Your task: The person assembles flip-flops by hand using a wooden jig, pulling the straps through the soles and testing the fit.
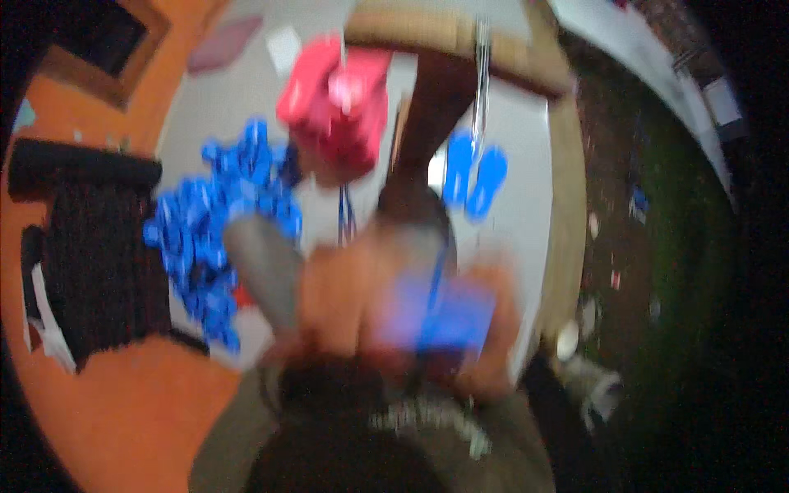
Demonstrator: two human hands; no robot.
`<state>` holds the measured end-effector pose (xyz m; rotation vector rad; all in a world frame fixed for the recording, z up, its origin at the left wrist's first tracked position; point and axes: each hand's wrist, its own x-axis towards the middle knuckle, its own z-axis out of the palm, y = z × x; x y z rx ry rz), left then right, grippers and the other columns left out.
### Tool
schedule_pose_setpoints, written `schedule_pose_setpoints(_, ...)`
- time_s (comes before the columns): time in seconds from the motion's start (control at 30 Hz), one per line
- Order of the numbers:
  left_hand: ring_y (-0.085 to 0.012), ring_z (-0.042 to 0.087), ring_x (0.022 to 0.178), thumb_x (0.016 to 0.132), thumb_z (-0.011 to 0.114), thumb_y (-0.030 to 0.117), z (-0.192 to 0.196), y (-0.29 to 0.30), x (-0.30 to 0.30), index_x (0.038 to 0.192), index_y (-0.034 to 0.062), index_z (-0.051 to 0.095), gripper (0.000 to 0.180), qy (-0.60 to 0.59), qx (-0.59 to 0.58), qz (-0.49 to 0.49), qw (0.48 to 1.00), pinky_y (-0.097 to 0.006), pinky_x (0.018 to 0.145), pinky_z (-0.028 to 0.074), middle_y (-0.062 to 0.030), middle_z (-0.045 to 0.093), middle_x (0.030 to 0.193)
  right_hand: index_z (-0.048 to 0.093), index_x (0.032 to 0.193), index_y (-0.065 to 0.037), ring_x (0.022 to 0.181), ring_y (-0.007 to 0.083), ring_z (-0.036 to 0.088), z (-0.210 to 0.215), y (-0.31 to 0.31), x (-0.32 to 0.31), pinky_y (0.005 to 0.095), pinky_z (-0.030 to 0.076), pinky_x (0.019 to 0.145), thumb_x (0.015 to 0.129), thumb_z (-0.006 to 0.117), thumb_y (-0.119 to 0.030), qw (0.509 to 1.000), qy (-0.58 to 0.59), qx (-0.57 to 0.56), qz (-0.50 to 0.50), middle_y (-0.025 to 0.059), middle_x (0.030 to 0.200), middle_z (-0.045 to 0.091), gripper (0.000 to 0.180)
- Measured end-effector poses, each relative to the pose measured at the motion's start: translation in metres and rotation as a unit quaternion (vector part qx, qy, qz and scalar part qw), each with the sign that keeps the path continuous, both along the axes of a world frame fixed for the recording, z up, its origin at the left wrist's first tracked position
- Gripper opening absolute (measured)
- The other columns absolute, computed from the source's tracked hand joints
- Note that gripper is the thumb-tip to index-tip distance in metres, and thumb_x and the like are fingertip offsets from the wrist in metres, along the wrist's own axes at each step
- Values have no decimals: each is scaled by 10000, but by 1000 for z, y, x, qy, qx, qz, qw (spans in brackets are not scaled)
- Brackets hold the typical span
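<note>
The view is heavily motion-blurred. Both hands are raised close to the camera above the near edge of the light grey work table [526,131]. The left hand [337,304] and the right hand [493,329] meet around a small blue plastic piece [448,316]; whether the fingers pinch it or only touch it cannot be told. A grey rounded handle-like object [263,267] stands just left of the left hand. A heap of small blue plastic pieces [218,230] lies along the table's left edge. A red blocky object [337,103] sits near the far edge. Two blue oval pieces [475,177] lie toward the right side.
</note>
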<state>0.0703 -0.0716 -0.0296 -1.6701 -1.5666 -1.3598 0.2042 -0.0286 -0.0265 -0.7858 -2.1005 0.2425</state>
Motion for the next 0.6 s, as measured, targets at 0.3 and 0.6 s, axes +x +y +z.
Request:
schedule_pose_setpoints(0.3, -134, 527, 638, 748, 615, 469, -59, -133, 82, 840, 18, 522, 469, -437, -297, -150, 836, -255, 609, 430, -44, 544, 710, 589, 931, -6, 895, 179, 522, -54, -60, 74, 274, 430, 764, 630, 679, 61, 834, 284, -421, 217, 99, 944, 539, 321)
schedule_pose_setpoints(0.6, -146, 534, 725, 782, 584, 435, -134, -121, 65, 1045, 48, 496, 476, -657, -357, -363, 556, -293, 715, 426, -56, 561, 782, 542, 950, -4, 888, 208, 539, -95, -55, 35, 298, 436, 769, 802, 518, -29, 743, 514, -379, 201, 78, 966, 519, 152)
